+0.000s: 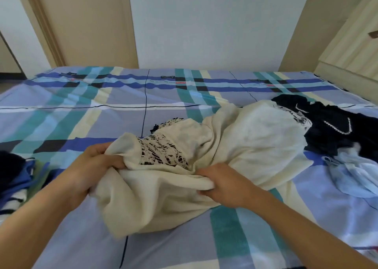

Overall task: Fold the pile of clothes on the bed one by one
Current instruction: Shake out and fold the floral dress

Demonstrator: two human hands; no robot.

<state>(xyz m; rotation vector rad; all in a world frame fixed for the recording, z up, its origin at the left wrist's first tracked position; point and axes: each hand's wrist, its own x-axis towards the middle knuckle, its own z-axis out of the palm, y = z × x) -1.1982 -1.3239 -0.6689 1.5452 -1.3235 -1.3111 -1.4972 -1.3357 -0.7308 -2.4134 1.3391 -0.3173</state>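
Note:
A crumpled cream garment (pixel 241 144) with a black-and-white lace panel (pixel 163 152) lies across the middle of the bed (pixel 81 113). My left hand (pixel 96 166) grips its left edge in a bunch. My right hand (pixel 223 184) grips a fold of the same cream cloth near the front. To the right sits the unfolded pile: a dark navy garment (pixel 335 125) with white beaded trim and a pale blue garment (pixel 356 174).
A stack of clothes in blue, dark and striped cloth (pixel 14 178) lies at the left edge of the bed. A cream dresser (pixel 351 44) stands at the far right. A door frame (pixel 49 27) and white wall are behind the bed.

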